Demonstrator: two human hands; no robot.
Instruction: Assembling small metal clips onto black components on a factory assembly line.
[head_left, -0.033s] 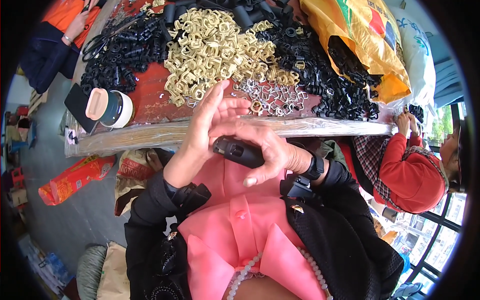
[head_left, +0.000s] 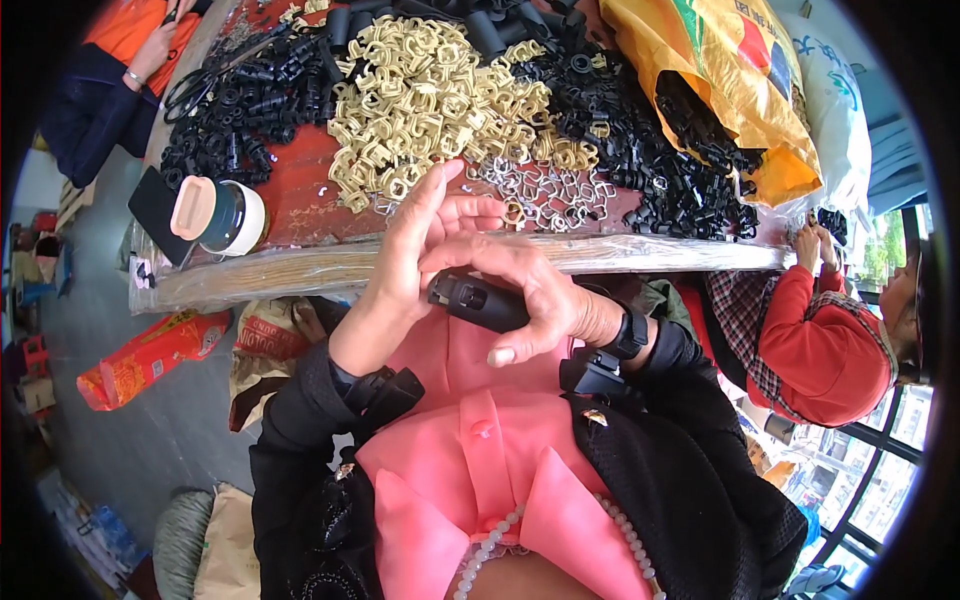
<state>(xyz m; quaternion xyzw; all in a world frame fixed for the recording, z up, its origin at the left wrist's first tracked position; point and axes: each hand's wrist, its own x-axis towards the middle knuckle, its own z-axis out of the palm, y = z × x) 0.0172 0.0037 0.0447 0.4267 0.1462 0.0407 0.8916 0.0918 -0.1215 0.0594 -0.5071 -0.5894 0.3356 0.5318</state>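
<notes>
A black plastic tube-shaped part (head_left: 482,304), with an opening near its left end, sits under the palm and curved fingers of my right hand (head_left: 548,285). The right thumb points down and left, apart from the part. My left hand (head_left: 408,240) is raised beside that left end, index finger stretched up and the other fingers loosely bent. The right fingertips meet the left palm. Beyond my hands on the table are a heap of cream-coloured plastic clips (head_left: 430,100) and a scatter of silver metal clips (head_left: 555,195).
Black fittings (head_left: 240,120) cover the table's left, more (head_left: 690,195) its right, by a yellow sack (head_left: 720,70). A jar (head_left: 235,218) and a dark phone-like slab (head_left: 155,215) stand near the wooden edge (head_left: 300,280). Co-workers sit at both sides.
My hands and the black part have shifted very slightly to the right. Nothing else has visibly changed.
</notes>
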